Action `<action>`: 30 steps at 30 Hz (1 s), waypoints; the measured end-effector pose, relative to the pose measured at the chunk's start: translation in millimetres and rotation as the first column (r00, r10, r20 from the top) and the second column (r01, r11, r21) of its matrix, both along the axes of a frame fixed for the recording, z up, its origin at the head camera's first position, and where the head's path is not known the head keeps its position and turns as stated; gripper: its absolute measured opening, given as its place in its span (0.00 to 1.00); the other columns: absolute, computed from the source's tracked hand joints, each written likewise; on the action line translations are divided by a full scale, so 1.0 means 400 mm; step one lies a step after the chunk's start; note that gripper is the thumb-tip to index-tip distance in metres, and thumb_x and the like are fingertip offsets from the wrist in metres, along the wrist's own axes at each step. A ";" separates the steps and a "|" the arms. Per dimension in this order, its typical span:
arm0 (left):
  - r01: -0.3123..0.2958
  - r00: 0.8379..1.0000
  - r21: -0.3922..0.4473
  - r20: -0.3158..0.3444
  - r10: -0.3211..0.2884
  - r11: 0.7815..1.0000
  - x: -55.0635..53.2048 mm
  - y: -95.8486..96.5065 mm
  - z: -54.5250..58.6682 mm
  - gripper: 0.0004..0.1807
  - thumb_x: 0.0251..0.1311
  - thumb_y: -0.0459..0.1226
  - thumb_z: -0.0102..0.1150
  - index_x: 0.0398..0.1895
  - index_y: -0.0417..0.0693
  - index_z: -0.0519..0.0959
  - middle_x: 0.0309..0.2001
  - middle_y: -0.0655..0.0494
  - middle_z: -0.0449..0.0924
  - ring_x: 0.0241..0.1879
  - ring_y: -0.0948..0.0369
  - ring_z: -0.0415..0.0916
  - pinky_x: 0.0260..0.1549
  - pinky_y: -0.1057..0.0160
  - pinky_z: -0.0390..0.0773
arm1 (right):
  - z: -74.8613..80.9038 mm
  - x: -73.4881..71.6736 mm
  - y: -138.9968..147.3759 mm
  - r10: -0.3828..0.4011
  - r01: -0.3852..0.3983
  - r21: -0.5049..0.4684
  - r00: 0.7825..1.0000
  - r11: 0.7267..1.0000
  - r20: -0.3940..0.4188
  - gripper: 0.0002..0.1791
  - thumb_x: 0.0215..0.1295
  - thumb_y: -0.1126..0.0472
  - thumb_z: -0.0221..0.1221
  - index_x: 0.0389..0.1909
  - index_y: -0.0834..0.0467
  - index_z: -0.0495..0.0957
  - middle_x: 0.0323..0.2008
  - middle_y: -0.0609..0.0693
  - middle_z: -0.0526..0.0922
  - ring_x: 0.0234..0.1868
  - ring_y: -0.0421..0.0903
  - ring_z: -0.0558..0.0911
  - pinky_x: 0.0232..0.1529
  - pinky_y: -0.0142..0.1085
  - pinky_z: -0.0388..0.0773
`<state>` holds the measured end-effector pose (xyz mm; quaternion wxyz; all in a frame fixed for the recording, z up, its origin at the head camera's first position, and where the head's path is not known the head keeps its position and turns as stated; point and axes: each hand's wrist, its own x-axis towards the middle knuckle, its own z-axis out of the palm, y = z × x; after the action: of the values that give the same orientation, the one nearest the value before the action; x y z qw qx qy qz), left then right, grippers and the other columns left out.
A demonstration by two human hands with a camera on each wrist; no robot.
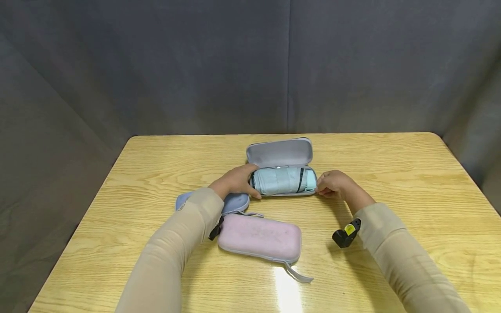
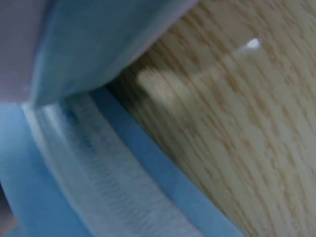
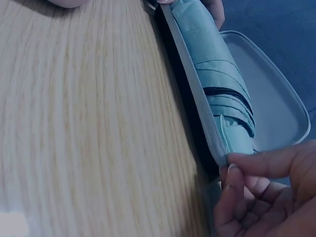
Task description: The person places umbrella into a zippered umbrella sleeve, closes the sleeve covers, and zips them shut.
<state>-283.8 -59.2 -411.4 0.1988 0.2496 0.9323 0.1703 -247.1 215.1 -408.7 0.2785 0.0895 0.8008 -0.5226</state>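
A folded light-green umbrella [image 1: 278, 181], with a black band round it, lies in an open zippered hard case [image 1: 279, 153] whose grey-lined lid is tipped back. My left hand [image 1: 239, 180] grips the left end of the case, thumb in front and fingers behind. At the right front corner my right hand [image 1: 334, 184] pinches the case's zipper edge [image 3: 217, 148] between thumb and forefinger. The right wrist view shows this pinch close up; whether a zipper pull is under the fingertips is hidden. In the left wrist view the left hand's grip is not visible.
A closed pink hard case [image 1: 260, 238] with a grey strap lies in front. Behind it to the left is a blue case [image 1: 235, 203], partly covered by the left forearm. All rest on a wooden table [image 1: 411, 174] with a dark curtain [image 1: 219, 69] behind.
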 end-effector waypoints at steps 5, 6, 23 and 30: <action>0.016 0.999 0.039 0.035 -0.018 0.999 -0.004 -0.011 -0.003 0.49 0.34 0.51 0.68 0.62 0.47 0.56 0.61 0.51 0.56 0.59 0.55 0.54 0.54 0.59 0.57 | -0.004 0.000 -0.003 0.010 -0.011 -0.007 0.995 1.000 -0.100 0.09 0.50 0.72 0.52 0.34 0.69 0.64 0.26 0.51 0.68 0.25 0.42 0.68 0.30 0.33 0.69; 0.019 0.999 0.050 0.046 -0.022 0.999 -0.005 -0.016 -0.003 0.50 0.34 0.52 0.68 0.62 0.46 0.56 0.61 0.51 0.56 0.59 0.55 0.54 0.55 0.59 0.56 | -0.005 -0.002 -0.005 0.013 -0.015 -0.010 0.993 1.000 -0.121 0.13 0.51 0.71 0.52 0.37 0.70 0.63 0.30 0.53 0.68 0.27 0.43 0.69 0.33 0.34 0.70; -0.308 0.949 0.333 0.048 0.311 0.891 -0.031 -0.034 0.032 0.24 0.61 0.47 0.43 0.54 0.41 0.66 0.50 0.46 0.69 0.48 0.53 0.67 0.45 0.57 0.67 | 0.029 -0.064 -0.042 -0.058 0.052 -0.040 0.980 0.998 -0.192 0.38 0.62 0.44 0.41 0.63 0.66 0.45 0.58 0.64 0.56 0.56 0.57 0.59 0.55 0.46 0.57; -0.347 0.937 0.287 0.135 0.321 0.893 -0.032 -0.025 0.039 0.33 0.62 0.55 0.30 0.62 0.41 0.54 0.55 0.42 0.64 0.51 0.51 0.65 0.47 0.55 0.65 | 0.031 -0.072 -0.046 -0.118 0.090 -0.171 0.979 0.981 -0.165 0.39 0.63 0.38 0.31 0.64 0.65 0.44 0.57 0.67 0.57 0.55 0.57 0.59 0.56 0.48 0.54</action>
<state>-296.7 -69.3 -395.8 0.1642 0.1060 0.9143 0.3548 -275.9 196.8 -396.2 0.1860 0.0624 0.7710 -0.6059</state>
